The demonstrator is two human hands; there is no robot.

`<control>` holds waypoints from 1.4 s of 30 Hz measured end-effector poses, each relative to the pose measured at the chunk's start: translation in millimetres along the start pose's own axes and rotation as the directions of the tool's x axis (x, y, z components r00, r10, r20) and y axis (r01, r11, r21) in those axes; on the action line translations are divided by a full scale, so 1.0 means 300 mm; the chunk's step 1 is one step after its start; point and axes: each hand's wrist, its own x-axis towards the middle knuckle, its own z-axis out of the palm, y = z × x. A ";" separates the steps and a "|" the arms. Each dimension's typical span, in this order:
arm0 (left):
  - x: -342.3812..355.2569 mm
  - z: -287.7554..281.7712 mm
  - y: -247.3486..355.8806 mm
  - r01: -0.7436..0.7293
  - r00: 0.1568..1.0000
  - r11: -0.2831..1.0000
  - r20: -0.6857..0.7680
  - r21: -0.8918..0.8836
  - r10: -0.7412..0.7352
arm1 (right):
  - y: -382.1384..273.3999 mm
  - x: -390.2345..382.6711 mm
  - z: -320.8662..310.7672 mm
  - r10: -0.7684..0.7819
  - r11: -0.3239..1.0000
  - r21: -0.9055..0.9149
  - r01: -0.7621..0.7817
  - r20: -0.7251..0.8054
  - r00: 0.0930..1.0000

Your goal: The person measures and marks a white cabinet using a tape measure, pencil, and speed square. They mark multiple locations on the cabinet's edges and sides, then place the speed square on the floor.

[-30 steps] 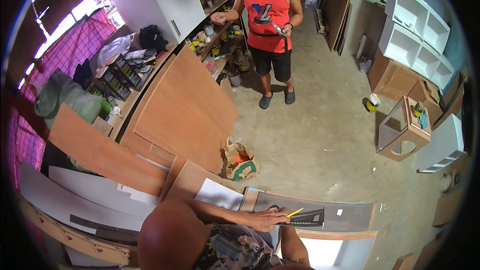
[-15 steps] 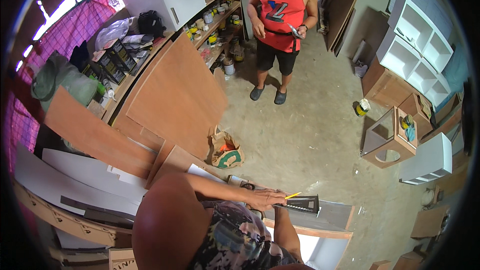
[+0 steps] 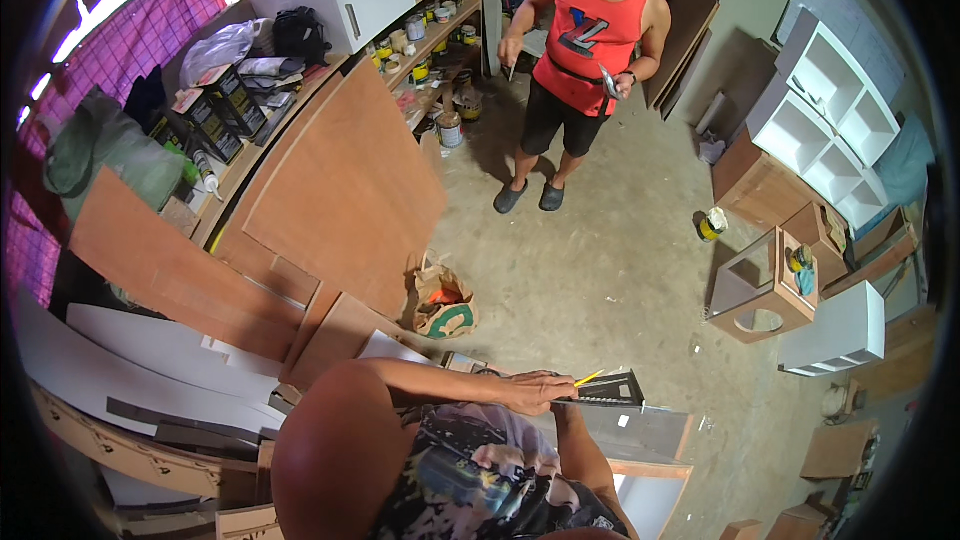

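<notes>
Other person's arm (image 3: 523, 18) now lower, top middle. Left hand (image 3: 536, 393) hides right hand, bottom middle, beside yellow pencil (image 3: 590, 378) and black tool (image 3: 614, 390). Cannot tell how fingers grip. Pencil could fall if grip loosens.

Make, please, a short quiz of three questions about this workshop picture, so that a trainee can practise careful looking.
1. Multiple choice: what colour is the pencil near the black frame-like tool?
A) red
B) yellow
C) blue

2. True or false: something orange shows inside the paper bag.

3. Fill the gap: from this view, the camera wearer's ____ hand covers most of the other one.

Key:
1. B
2. True
3. left
</notes>
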 end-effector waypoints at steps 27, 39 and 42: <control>-0.002 -0.071 0.007 0.095 0.990 0.995 0.101 0.019 -0.097 | -0.084 0.037 0.008 -0.035 0.985 -0.172 0.019 -0.088 0.995; -0.008 -0.100 -0.045 0.063 0.998 0.986 0.020 -0.156 -0.060 | -0.067 0.061 -0.079 0.011 0.964 -0.263 -0.042 -0.120 0.993; 0.040 -0.098 -0.072 0.190 0.981 0.968 0.079 -0.163 -0.179 | -0.080 0.059 -0.140 -0.030 0.906 -0.422 -0.033 -0.143 0.989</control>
